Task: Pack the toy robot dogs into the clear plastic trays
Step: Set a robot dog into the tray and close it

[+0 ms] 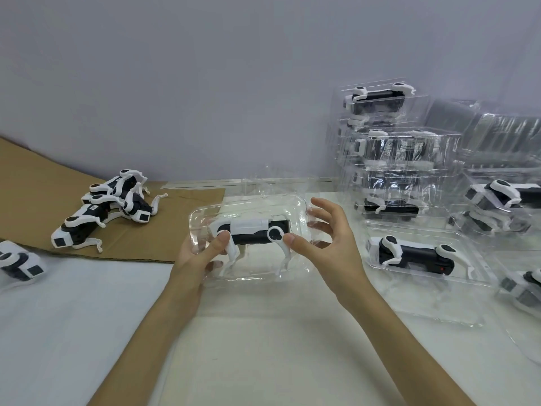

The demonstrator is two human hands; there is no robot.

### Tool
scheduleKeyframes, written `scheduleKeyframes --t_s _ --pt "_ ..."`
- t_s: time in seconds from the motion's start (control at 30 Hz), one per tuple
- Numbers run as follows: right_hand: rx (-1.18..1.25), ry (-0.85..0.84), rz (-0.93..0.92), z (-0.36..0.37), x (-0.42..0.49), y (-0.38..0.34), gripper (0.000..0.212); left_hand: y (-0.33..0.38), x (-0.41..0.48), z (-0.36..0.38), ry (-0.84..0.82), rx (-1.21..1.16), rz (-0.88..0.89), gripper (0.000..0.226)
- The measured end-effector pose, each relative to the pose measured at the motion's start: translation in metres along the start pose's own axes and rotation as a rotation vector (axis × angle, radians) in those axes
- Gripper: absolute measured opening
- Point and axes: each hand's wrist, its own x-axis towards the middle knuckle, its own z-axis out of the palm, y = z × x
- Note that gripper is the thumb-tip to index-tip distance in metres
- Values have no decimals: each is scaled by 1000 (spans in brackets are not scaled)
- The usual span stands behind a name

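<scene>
A black and white toy robot dog lies on its side inside a clear plastic tray, held up over the table centre. My left hand grips the tray's left end, thumb pressed on the dog's front shoulder. My right hand is at the tray's right end, thumb touching the dog's rear hip joint, fingers spread behind the rim. Several loose dogs lie piled on cardboard at the left.
A stack of packed clear trays stands at the back right. Another packed tray lies right of my hand, more at the right edge. One loose dog sits at the far left. Brown cardboard covers the left table.
</scene>
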Motion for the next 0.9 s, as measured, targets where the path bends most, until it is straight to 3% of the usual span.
scheduleKeyframes --t_s 0.3,0.4,0.5,0.6,0.8,0.9 --pt "-7 7 20 0 1 2 76 -3 1 2 165 2 -15 62" --pt "54 -167 129 -4 2 3 91 -3 1 0 139 10 24 67" --pt "-2 -324 195 -6 2 6 99 -4 2 2 168 -5 38 56" --pt "5 -261 204 -4 2 8 95 -3 2 1 150 11 -13 60" --pt "-12 -82 114 -7 4 7 80 0 0 -5 -71 80 -2 81" --pt "-13 -81 117 -7 3 5 79 -1 0 -5 -41 143 11 86"
